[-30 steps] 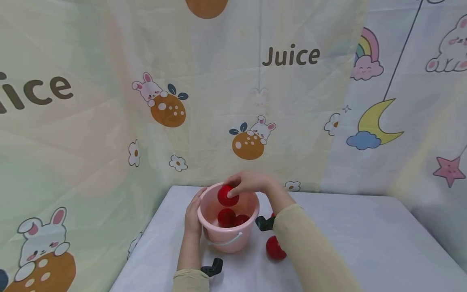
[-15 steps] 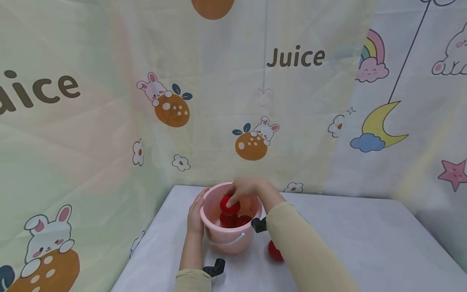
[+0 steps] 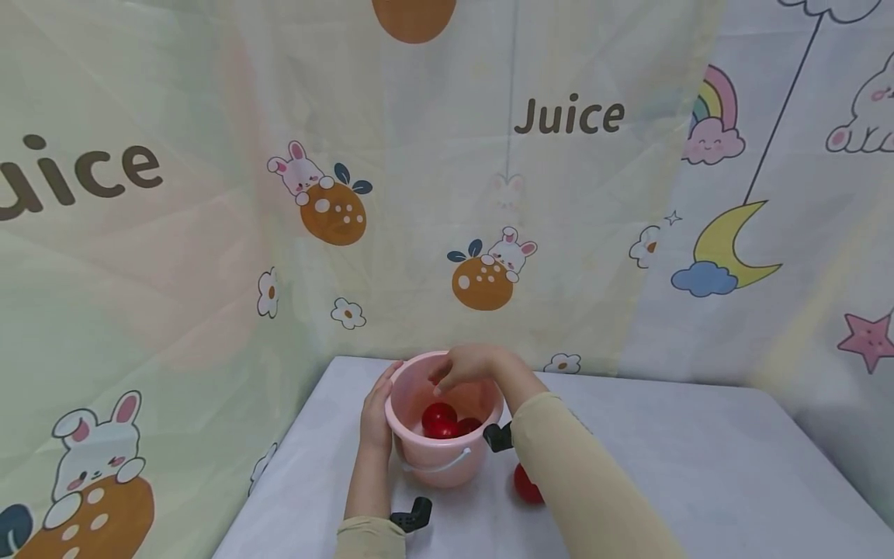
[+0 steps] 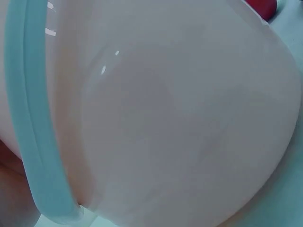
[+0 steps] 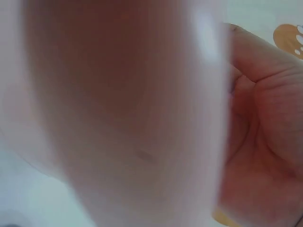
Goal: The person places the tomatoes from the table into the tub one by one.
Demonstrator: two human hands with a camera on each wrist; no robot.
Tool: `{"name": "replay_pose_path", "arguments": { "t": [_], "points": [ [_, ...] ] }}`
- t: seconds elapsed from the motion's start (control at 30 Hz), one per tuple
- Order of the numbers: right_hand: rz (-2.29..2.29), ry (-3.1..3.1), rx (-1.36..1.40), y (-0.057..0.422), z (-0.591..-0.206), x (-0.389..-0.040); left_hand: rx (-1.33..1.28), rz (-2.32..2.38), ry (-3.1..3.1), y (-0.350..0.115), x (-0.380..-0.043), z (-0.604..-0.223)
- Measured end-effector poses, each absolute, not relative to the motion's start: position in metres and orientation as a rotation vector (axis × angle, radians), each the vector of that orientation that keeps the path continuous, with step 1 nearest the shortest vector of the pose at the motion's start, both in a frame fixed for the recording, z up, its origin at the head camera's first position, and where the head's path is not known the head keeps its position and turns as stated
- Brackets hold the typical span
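On the white table (image 3: 670, 458) stands a round, pale pink plastic bucket (image 3: 447, 448), its side steadied by the left hand (image 3: 377, 409), whose fingers lie extended along it. The right hand (image 3: 473, 370), its grip loosely parted with nothing visibly held, hangs in the bucket's mouth above glossy, round red balls (image 3: 439, 418): the step in hand appears to be filling the bucket. The next move seems to call for clearing the rim and reaching the partly hidden, outlying red ball (image 3: 527, 486) on the table near the bucket.
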State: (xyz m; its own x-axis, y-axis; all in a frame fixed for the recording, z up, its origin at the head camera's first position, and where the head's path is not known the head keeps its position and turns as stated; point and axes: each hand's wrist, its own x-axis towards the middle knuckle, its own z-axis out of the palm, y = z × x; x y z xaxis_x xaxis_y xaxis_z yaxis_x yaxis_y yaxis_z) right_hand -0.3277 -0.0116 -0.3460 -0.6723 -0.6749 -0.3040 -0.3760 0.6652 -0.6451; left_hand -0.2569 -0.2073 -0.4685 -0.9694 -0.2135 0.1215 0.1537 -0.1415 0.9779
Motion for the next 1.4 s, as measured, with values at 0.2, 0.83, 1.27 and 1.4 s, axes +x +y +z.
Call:
{"name": "replay_pose_path", "arguments": {
  "t": [0.2,0.83,1.27,1.4],
  "points": [
    [-0.77,2.347,-0.83,-0.009,-0.35,-0.329,0.065,-2.217,-1.879,-0.205,-0.257,-0.467],
    [-1.078,2.354,-0.87,0.042,-0.353,-0.324,0.085,-2.214,-1.85,-0.204,-0.257,-0.467],
    [-1.33,2.361,-0.761,0.1,-0.366,-0.31,0.067,-2.236,-1.842,-0.206,-0.257,-0.468],
    [-1.401,2.351,-0.754,0.123,-0.37,-0.303,0.056,-2.246,-1.826,-0.205,-0.257,-0.467]
  ]
}}
